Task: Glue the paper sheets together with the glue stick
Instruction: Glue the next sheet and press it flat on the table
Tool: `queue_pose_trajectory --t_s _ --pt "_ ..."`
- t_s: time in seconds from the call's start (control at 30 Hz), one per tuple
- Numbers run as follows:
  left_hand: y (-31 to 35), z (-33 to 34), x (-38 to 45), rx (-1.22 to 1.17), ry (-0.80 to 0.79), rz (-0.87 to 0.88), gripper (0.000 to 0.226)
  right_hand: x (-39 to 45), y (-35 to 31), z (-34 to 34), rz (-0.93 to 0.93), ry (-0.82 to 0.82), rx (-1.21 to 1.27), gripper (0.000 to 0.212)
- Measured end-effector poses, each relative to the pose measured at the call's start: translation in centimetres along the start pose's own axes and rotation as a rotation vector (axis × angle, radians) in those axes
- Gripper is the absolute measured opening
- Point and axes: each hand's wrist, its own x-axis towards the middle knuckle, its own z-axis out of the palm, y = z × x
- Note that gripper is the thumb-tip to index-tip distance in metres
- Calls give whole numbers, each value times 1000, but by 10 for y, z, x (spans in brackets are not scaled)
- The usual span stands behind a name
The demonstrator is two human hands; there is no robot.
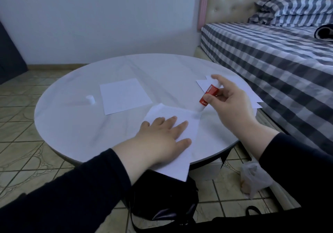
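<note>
A white paper sheet [167, 113] lies at the near edge of the round white table [75, 124], one corner hanging over the rim. My left hand [162, 139] presses flat on it with straight fingers. My right hand [232, 104] grips a red glue stick [209, 95], tilted, its white tip down on the sheet's far right corner. A second sheet [124, 95] lies flat in the middle of the table. The glue stick's white cap [90, 99] stands to its left. More sheets [205, 84] lie at the table's right edge, partly hidden by my right hand.
A bed [270, 56] with grey checked bedding stands close to the table on the right. Below the table's near edge, a black bag [162, 193] sits on the tiled floor. Beside it are a white box [210, 169] and a plastic bag [254, 178].
</note>
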Motion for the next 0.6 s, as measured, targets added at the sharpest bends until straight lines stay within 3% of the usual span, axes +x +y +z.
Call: queue_pose_trajectory --t_s 0.13,0.27,0.43,0.6 --pt "12 5 4 -10 78 -67 66 0 6 20 -50 -99 -106 51" --pt "3 -2 4 11 46 -15 65 7 8 20 -89 -129 -233 50" --pt "-24 -11 1 -31 -117 58 72 8 6 16 -66 -46 -128 50" --pt "-21 -3 6 -58 -81 11 75 -1 1 24 -126 -156 -131 49"
